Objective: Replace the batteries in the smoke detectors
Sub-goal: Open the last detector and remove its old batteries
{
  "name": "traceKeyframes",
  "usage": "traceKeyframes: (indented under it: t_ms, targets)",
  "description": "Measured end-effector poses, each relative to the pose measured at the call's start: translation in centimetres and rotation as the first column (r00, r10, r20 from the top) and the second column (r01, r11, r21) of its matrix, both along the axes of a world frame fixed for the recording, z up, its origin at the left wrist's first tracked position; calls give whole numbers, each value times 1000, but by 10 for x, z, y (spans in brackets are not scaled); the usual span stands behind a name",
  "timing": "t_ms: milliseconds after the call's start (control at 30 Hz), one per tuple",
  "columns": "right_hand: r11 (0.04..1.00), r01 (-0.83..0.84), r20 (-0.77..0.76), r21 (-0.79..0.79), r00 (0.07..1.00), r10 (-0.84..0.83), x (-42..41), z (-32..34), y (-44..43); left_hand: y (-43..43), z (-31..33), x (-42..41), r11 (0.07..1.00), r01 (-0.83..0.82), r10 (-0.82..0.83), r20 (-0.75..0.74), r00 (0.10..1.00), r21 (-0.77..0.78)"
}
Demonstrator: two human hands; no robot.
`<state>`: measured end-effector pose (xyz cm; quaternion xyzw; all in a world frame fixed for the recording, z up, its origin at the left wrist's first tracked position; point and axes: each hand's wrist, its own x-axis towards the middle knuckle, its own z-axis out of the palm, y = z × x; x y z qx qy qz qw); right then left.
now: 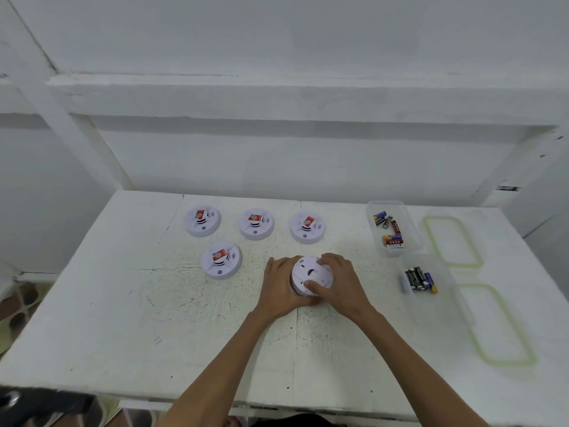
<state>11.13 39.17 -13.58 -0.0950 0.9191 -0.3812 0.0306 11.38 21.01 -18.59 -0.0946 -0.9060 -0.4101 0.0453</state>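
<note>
Here, both hands clasp one smoke detector (311, 274) on the white table (154, 303), near its middle, plain white side up. The left hand (278, 286) curls round its left rim; the right hand (340, 282) wraps the right rim, thumb pressing on top. Four other smoke detectors carry red labels: three in a row towards the far edge (202, 220) (256, 224) (307, 227), one just left of the hands (220, 259). Bare tabletop lies between the hands and the near edge and across the near left. To the right stand two clear tubs of batteries, far tub (412, 232) and near tub (448, 277), with two green-rimmed lids (452, 241) (495, 325) beside the right edge.
</note>
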Motion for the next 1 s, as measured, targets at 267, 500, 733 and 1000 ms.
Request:
traceKeyframes:
  t_ms: [267,500,733,1000]
  targets:
    - [999,-16,-26,-42,1000,15,3,-6,3,-1,6,4,1000,13,-13,-35,999,7]
    - [987,28,9,-160,1000,-27,3,-2,-3,-4,5,3,1000,21,-21,-39,999,-17]
    - [983,114,13,-145,993,-113,3,2,8,-4,13,1,996,31,-32,-5,999,-79]
    - [834,385,-36,-395,901,-433,7,19,20,-3,14,2,995,80,-76,67,995,-59]
